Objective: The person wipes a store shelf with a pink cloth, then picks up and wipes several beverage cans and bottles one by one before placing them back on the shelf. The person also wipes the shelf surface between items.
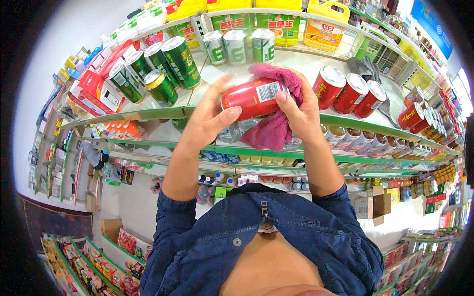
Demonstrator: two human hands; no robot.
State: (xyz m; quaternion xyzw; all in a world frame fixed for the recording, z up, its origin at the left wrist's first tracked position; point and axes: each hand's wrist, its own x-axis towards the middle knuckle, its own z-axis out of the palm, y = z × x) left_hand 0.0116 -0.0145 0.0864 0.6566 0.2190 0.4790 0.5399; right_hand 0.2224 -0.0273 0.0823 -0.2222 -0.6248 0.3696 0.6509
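Note:
A red drink can (251, 98) lies tilted on its side between my hands, above the front edge of the top shelf. My right hand (301, 107) grips its right end through a dark pink cloth (272, 129), with the thumb near the barcode. My left hand (213, 118) is at the can's left end, its thumb against the can and its fingers spread and blurred. Three red cans (346, 92) stand on the shelf to the right. Green cans (181, 63) stand to the left, and three white-and-green cans (235, 46) behind.
A wire rail (289, 33) runs along the shelf's back, with yellow jugs (326, 31) beyond it. A grey cloth (366, 68) lies behind the red cans. Red-and-white boxes (98, 92) stand at left. Bottles (361, 140) fill the shelf below the green front edge (374, 127).

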